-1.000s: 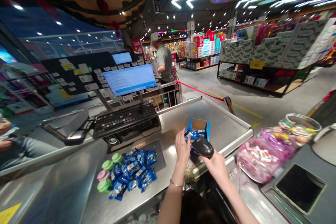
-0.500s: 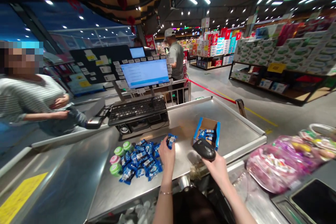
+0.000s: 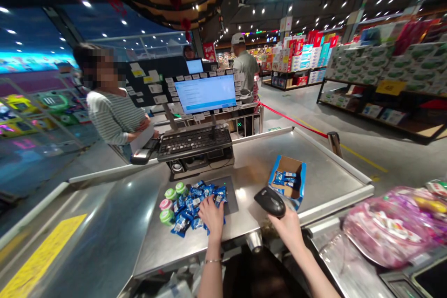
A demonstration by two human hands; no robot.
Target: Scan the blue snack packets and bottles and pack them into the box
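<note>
My left hand (image 3: 212, 216) rests palm down at the right side of a pile of small blue wrapped packets (image 3: 190, 205), its fingers spread and touching them. A blue packet (image 3: 220, 193) lies right by its fingertips; a firm hold on it does not show. With my right hand (image 3: 289, 228) I grip a black handheld barcode scanner (image 3: 270, 201), its head pointing left. Behind the scanner stands an open blue box (image 3: 303, 179) with a few blue packets inside. Green- and pink-lidded small tubs (image 3: 166, 204) stand along the pile's left edge.
A keyboard (image 3: 195, 142) and a monitor (image 3: 206, 93) stand at the back of the metal counter (image 3: 251, 167). Pink bagged goods (image 3: 387, 228) lie at the right. A person in a striped top (image 3: 111, 114) stands across the counter; another person (image 3: 244, 65) stands farther back.
My left hand has moved left and down onto the pile; the packet it held up is no longer raised. The scanner stays in my right hand. The view has turned left.
</note>
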